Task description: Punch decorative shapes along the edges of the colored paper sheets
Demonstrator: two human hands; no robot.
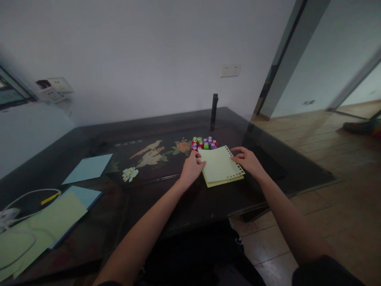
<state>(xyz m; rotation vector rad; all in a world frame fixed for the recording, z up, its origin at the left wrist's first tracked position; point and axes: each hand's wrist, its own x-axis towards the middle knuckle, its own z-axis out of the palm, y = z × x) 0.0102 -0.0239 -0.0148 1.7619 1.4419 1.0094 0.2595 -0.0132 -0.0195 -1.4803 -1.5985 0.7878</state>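
Observation:
A pale yellow sheet of paper (pixel 218 165) with punched holes along its right and lower edges is tilted up a little over the glossy dark table. Beneath it, another yellow sheet (pixel 222 183) shows at the bottom. My left hand (pixel 193 166) pinches the paper's left edge, fingers closed. At the opposite edge, my right hand (pixel 249 161) grips the holed side between thumb and fingers. Just behind the paper sits a cluster of small purple, green and red pieces with white tops (pixel 206 143), partly hidden by it.
A black upright stick (pixel 214 112) stands near the back of the table (pixel 160 214). Small pale pieces (pixel 130 174) lie left of centre. Further left are a blue sheet (pixel 89 167), stacked papers (pixel 65 214), a yellow pen-like thing (pixel 50 198) and a white cable (pixel 29 191). A dark flat object (pixel 269 161) lies right.

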